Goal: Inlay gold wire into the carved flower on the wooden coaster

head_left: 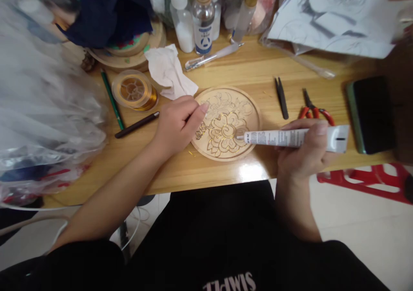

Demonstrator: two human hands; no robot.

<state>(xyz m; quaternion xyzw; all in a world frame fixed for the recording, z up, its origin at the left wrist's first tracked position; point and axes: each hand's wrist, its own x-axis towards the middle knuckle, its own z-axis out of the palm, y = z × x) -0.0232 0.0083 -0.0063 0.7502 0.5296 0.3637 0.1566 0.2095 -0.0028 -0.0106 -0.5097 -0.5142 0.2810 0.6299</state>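
A round wooden plaque [222, 153] with a raised rim lies on the table, bearing a pencilled flower design partly outlined in gold wire. My right hand [305, 149] grips a white glue-like tube [274, 138] with small print, its nozzle pointing left over the lower flower. Whether the nozzle touches the wood I cannot tell. At the plaque's left edge rests my left hand [180, 123], fingers curled in with the thumb against the forefinger; anything between them is hidden. Short bits of gold wire [192, 154] lie on the table below that hand.
A spool of gold wire [134, 90], a green pencil [112, 99], a dark pen-like stick [137, 124] and crumpled tissue [171, 71] are left. Black tweezers [281, 97], red-handled pliers [311, 108] and a phone [371, 114] lie right. Bottles [204, 24] stand behind.
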